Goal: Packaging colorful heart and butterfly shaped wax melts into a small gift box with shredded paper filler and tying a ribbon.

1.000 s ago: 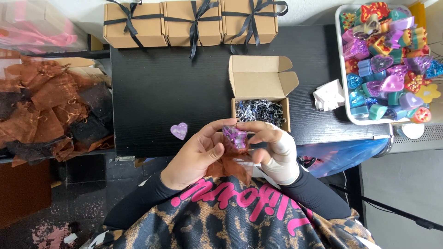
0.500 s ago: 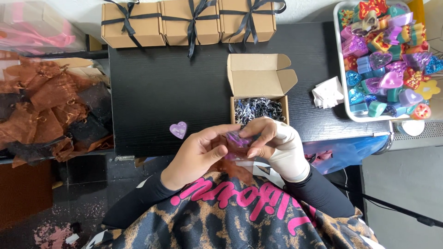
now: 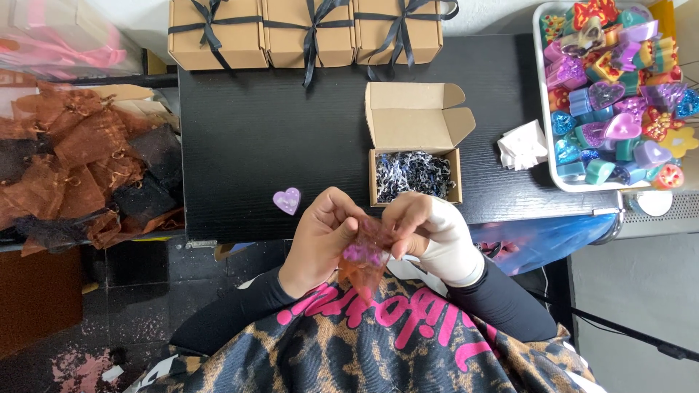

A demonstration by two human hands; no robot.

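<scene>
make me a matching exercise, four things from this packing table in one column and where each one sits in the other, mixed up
Things:
1. sheer orange pouch
2. purple heart
3. open cardboard box
4. ribbon-tied boxes

Places:
A. in a row along the far edge of the black table
B. between the left hand and the right hand
C. alone on the table, left of the hands
D. mid-table, filled with shredded paper

Pairs: 1-B, 2-C, 3-D, 4-A
</scene>
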